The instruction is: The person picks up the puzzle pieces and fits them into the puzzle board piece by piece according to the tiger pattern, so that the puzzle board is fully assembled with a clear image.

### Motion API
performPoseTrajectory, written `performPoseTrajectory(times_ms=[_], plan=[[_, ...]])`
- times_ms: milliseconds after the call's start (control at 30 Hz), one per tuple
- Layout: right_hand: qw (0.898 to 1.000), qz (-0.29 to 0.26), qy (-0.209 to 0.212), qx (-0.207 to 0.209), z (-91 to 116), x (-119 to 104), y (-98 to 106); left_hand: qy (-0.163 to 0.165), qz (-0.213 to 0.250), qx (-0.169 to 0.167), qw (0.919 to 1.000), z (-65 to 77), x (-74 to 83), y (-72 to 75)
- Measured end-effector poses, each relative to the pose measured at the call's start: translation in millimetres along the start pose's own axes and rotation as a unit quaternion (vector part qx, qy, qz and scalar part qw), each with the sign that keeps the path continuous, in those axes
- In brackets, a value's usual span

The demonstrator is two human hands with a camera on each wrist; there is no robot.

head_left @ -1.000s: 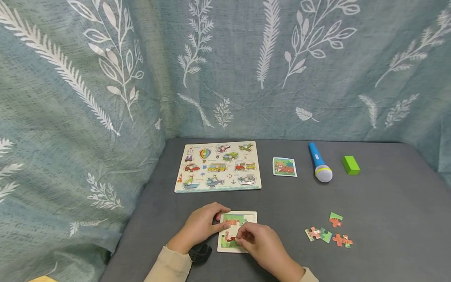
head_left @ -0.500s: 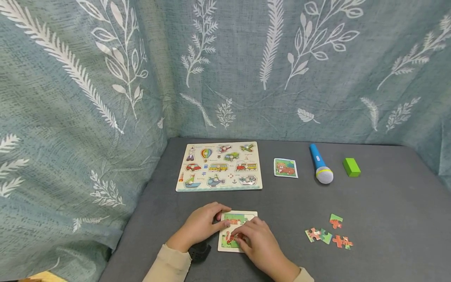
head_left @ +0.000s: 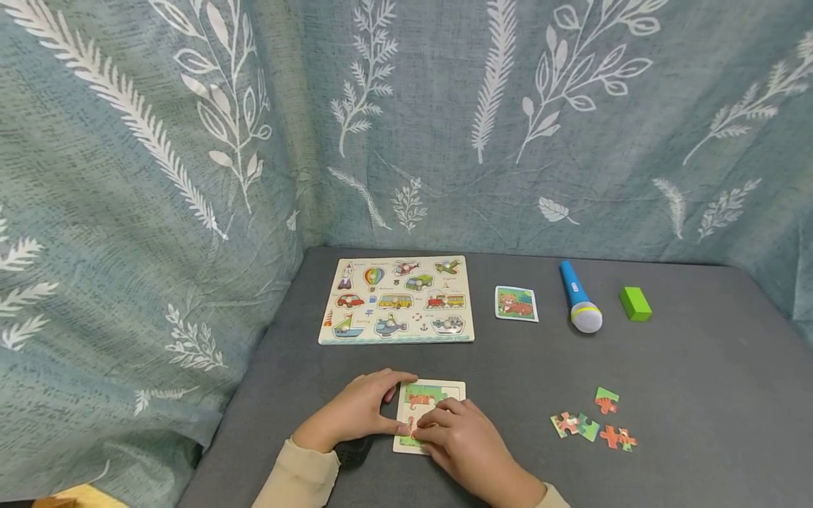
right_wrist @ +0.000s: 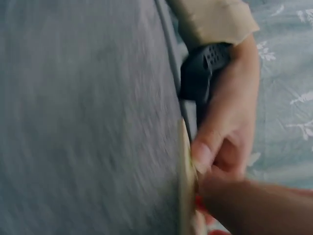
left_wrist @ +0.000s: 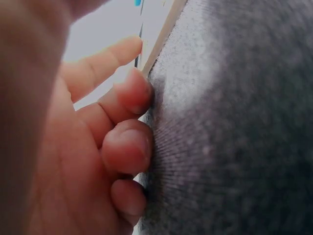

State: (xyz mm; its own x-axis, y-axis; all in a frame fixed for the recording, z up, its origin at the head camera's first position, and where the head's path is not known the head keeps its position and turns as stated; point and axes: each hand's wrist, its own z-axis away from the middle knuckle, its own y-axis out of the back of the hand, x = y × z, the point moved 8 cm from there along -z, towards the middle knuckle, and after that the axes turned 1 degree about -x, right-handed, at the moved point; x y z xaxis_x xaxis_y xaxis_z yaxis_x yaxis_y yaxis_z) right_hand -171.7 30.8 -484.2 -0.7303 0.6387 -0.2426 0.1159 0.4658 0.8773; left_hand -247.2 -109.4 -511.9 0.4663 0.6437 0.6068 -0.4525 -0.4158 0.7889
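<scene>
A small wooden jigsaw board [head_left: 460, 392] lies flat near the front of the table, with joined green and orange puzzle pieces [head_left: 422, 399] at its top. My left hand [head_left: 356, 413] rests along its left side, index finger stretched to the far corner and thumb pressing the face. In the left wrist view, the other fingertips [left_wrist: 128, 147] curl down beside the board's edge [left_wrist: 161, 36]. My right hand [head_left: 470, 441] bends over the board's lower half, its fingertips on a puzzle piece [head_left: 411, 427] close to the left thumb. The right hand covers much of that half.
Several loose puzzle pieces [head_left: 574, 425] lie to the right. Toward the back are a vehicle peg puzzle [head_left: 396, 339], a picture card [head_left: 516, 303], a blue toy microphone [head_left: 574, 286] and a green block [head_left: 635, 303]. A patterned curtain [head_left: 432, 141] hangs behind.
My right fingertips have moved left and down onto the board's lower left part. The left thumb has slid toward the near side, next to them. The loose pieces have stayed put.
</scene>
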Motion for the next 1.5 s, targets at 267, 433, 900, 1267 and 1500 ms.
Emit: performPoseTrajectory(times_ms=[267,433,900,1267,1500], plan=[[0.997,0.074,0.013,-0.025,1,-11,2,-0.002,0.003,-0.003,1.0000,0.3,0.6,-2.3],[0.991,0.129,0.026,-0.013,6,-20,-2,0.004,0.005,-0.004,1.0000,-0.4,1.1,-2.9],[0.997,0.063,0.033,0.005,17,0,2,0.011,0.012,-0.018,0.9997,-6.3,4.0,-3.9],[0.992,0.099,0.071,-0.030,17,-14,-3,0.012,-0.014,-0.004,0.9998,-1.2,0.1,-4.1],[0.998,-0.021,0.055,-0.030,17,-5,4,0.031,-0.027,0.039,0.9984,2.0,2.7,-4.6]])
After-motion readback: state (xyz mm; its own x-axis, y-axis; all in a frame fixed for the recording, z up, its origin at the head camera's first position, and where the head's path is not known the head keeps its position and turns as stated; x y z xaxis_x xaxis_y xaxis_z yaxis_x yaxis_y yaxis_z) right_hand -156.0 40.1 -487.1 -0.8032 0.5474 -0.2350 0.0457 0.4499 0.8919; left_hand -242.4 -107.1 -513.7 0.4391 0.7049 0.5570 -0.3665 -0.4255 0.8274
